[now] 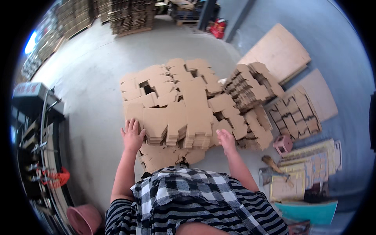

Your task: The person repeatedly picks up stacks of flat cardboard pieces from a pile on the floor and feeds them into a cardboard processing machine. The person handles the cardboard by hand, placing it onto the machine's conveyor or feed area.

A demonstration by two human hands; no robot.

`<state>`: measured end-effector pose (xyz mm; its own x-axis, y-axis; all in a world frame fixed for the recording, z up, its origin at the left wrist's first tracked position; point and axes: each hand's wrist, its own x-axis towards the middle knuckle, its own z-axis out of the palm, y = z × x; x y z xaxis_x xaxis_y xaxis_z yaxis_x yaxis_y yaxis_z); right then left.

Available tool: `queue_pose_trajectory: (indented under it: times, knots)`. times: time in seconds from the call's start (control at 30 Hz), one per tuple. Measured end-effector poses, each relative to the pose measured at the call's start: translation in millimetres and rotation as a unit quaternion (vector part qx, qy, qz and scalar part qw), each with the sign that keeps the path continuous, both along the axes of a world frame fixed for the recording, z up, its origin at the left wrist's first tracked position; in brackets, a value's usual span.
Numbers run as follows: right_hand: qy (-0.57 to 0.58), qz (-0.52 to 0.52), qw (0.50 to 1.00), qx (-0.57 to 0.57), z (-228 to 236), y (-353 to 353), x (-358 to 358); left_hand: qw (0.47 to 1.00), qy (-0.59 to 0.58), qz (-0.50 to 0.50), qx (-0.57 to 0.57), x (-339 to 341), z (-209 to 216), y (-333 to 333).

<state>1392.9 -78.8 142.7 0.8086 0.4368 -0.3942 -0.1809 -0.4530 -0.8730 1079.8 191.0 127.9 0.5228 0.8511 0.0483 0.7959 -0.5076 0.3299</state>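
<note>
A thick stack of flat die-cut cardboard blanks [176,123] lies on the concrete floor in front of me. My left hand [132,135] presses flat against the stack's left edge, fingers spread. At the stack's right front corner my right hand [226,140] rests with fingers against the side of the blanks. Neither hand encloses anything. More brown blanks [168,84] spread out behind the stack, and a few lie under it near my body [164,156].
Leaning piles of cut blanks [250,88] stand to the right, with cardboard sheets [280,51] against the grey wall. A small pink stool [282,144], a brush [270,161], a machine [37,129] at left, a pink bucket [84,219] and stacked pallets [129,15] surround the area.
</note>
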Motion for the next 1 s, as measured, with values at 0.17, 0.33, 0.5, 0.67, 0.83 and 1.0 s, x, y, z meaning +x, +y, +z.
queue_pose_trajectory:
  times: [0.17,0.33,0.5,0.67,0.83,1.0]
  knots:
    - [0.144,0.061,0.988,0.013,-15.8,55.1,36.0,0.997,-0.072,0.025,0.002,-3.1,-12.9,-6.3]
    - [0.228,0.107,0.961,0.116,-66.1,82.5,48.8,0.996,-0.084,0.04,0.012,2.3,-9.5,-1.3]
    - [0.349,0.124,0.927,0.065,-66.2,79.1,65.0,0.981,-0.163,0.107,0.022,6.3,2.4,33.3]
    - [0.396,0.1,0.913,-0.007,-45.2,76.4,65.5,0.903,-0.279,0.268,-0.186,-1.0,-10.2,101.0]
    - [0.398,0.071,0.914,0.028,-50.8,65.9,61.2,0.76,-0.286,0.229,-0.537,3.8,-30.9,118.1]
    - [0.389,0.105,0.914,0.047,-33.7,73.4,57.1,0.731,-0.323,0.176,-0.575,3.2,-25.1,111.9]
